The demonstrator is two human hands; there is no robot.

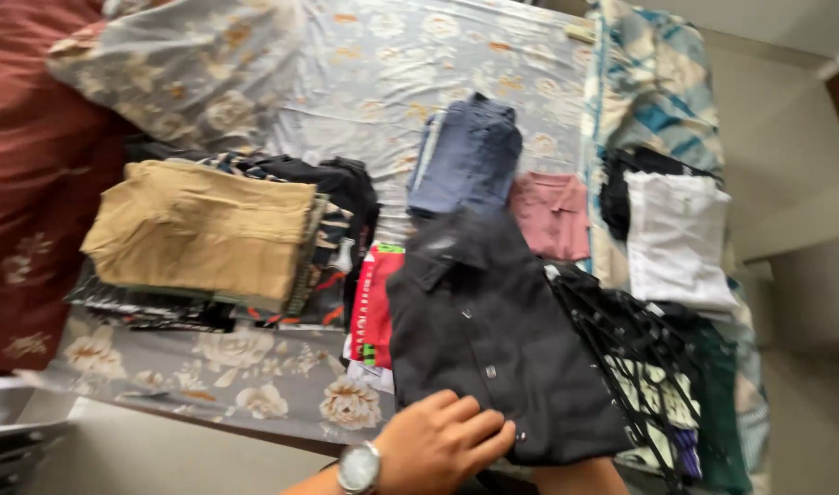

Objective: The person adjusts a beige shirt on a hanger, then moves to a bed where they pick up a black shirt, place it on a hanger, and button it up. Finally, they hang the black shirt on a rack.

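Left hand (pixel 442 440), silver wristwatch (pixel 358 467) on wrist, resting flat on lower edge of black button-up shirt (pixel 493 335); fingers (pixel 479 429) spread and pressing on the fabric, grip not closed around anything. Right hand mostly out of view; only a bit of forearm at bottom edge under the shirt, grip state cannot tell. Black shirt lying folded, collar up, near front edge of bed (pixel 254 380) with floral grey sheet. Just left of shirt, touching it: red printed garment (pixel 373 307). Further left: stack of folded clothes topped by tan folded garment (pixel 204 234), dark striped pieces underneath. Behind shirt: folded navy garment (pixel 465 156), with folded pink shirt (pixel 552 215) beside it. Right of black shirt: black patterned garment (pixel 635 348) touching it, folded white garment (pixel 676 238) farther back. Blue checked cloth (pixel 653 92) along right side of bed. Maroon floral blanket (pixel 30 183) at far left. Slightly blurred frame.
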